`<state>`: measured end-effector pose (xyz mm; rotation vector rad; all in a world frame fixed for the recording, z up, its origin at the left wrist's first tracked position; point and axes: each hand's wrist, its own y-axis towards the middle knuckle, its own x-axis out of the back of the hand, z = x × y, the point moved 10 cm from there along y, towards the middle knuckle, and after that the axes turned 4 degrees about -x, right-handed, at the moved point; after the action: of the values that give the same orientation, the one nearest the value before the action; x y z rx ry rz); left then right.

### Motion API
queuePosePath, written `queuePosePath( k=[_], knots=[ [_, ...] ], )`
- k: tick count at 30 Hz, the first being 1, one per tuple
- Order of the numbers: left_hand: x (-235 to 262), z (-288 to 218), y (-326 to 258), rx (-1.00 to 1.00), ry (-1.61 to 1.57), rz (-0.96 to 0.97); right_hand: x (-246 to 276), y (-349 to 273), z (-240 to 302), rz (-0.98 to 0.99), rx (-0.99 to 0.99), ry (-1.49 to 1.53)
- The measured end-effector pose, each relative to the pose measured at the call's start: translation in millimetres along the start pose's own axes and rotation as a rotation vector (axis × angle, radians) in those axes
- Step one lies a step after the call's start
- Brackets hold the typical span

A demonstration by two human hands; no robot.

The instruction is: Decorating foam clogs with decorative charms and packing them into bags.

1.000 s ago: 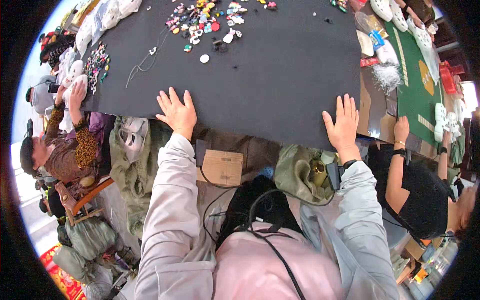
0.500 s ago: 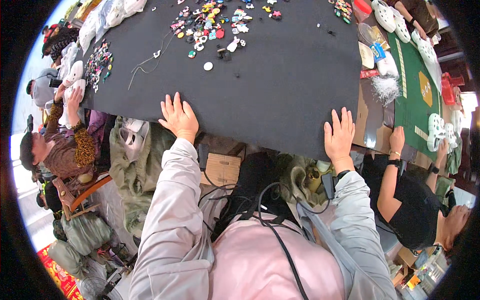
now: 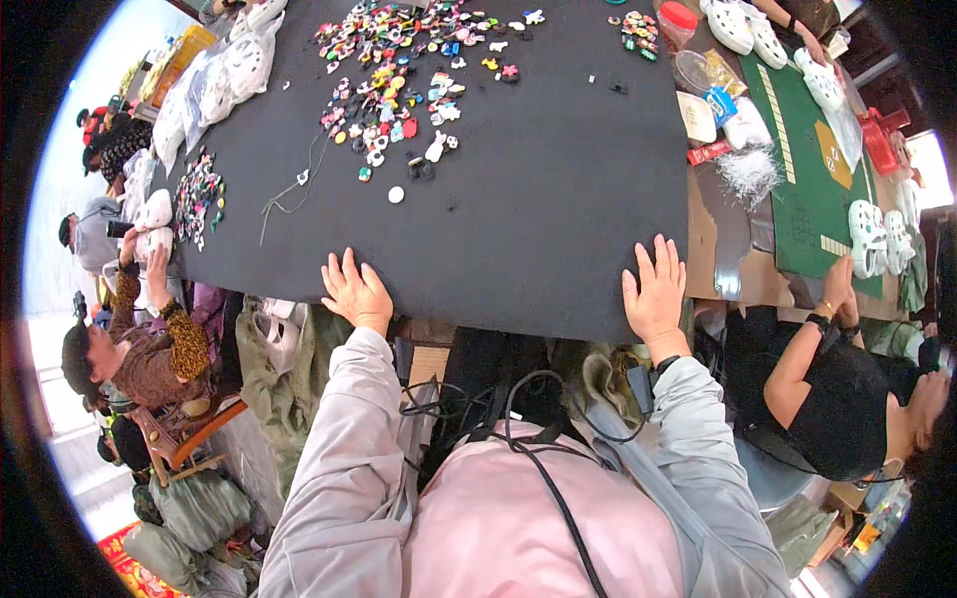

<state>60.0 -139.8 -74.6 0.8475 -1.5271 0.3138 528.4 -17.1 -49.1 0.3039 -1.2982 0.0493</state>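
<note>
My left hand [image 3: 357, 293] lies flat on the near edge of the black table covering [image 3: 538, 199], fingers spread and pointing away from me. Toward the right end of the same edge, my right hand [image 3: 654, 295] rests flat too, its fingers apart. Neither hand holds anything. A white round piece [image 3: 396, 194] lies beyond my left hand. Farther off spreads a pile of small colourful shoe charms [image 3: 384, 100], with a thin tangled string [image 3: 296, 189] to its left.
A second charm pile [image 3: 199, 194] sits at the left, near a person holding white clogs [image 3: 154, 224]. Bagged white clogs [image 3: 214, 95] line the far left. On the right are a green mat [image 3: 797, 199], white clogs [image 3: 867, 239], a red-lidded jar [image 3: 678, 22] and another person's hands [image 3: 839, 284].
My view has shifted, so more of the far charm pile shows. My hands stay flat at the table edge. The right-hand person's hands have come together.
</note>
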Motion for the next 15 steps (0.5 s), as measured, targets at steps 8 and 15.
queuePosePath(
  k=[8,15],
  knots=[
    [0.4,-3.7,0.8,-0.006,-0.002,-0.01,1.5,0.2,-2.4,0.001,-0.009,0.023],
    [1.3,-2.1,0.9,-0.001,-0.013,-0.009,1.0,1.2,-0.5,0.005,-0.005,0.034]
  ],
)
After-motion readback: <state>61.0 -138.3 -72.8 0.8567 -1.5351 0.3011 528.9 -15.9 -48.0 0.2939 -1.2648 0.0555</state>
